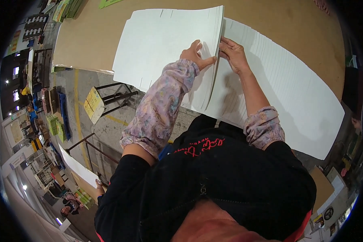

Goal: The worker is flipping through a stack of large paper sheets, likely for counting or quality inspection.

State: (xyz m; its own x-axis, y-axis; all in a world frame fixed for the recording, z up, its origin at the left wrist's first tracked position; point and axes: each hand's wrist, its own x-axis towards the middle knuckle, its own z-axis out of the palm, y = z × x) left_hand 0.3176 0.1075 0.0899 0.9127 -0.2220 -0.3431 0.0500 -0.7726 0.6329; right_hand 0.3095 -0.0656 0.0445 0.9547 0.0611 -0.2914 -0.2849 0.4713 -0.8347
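Note:
A stack of white cardboard sheets lies over the left end of a fanned row of white sheets. On top of the stack, near its right edge, rests my left hand, thumb and forefinger spread apart and the thumb at the edge. My right hand is closed on the edge of the stack's sheets, fingertips partly hidden by that edge. Floral sleeve covers are on both my forearms. How many sheets the right hand grips is hidden.
Brown board covers the table beneath the sheets. Green printed pieces lie at its far left corner. A dark metal-legged stand with a yellow panel is on the floor at left. Lower left, another person's hand touches a white sheet.

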